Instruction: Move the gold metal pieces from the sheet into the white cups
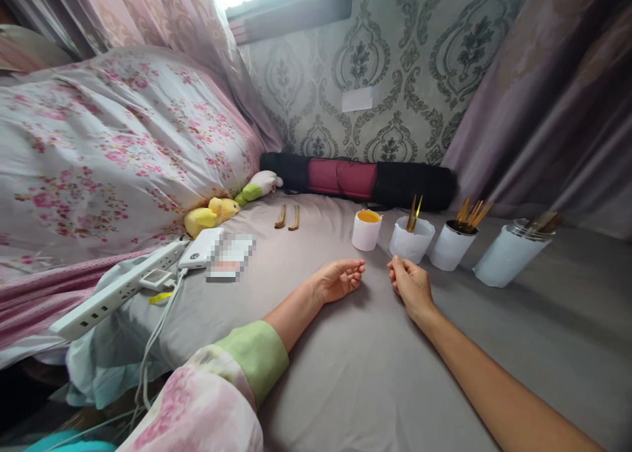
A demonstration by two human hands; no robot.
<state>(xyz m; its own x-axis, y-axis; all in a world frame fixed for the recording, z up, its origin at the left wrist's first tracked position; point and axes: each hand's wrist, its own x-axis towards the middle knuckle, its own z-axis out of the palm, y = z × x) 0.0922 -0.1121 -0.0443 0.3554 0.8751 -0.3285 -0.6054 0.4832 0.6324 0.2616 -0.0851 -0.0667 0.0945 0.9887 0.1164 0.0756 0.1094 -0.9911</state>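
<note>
Loosely, the left hand [342,282] curls, released; whether the right hand [411,287] grasps anything, I cannot tell. At the latter's twelve o'clock stands a white cup [411,247] holding golden sticks [418,208]; an orange-lined cup [367,233] sits at eleven.

no readable text, pixelated box [230,258] near grey sheet's [345,373] left edge, mark on white power bank [201,247] illegible
</note>
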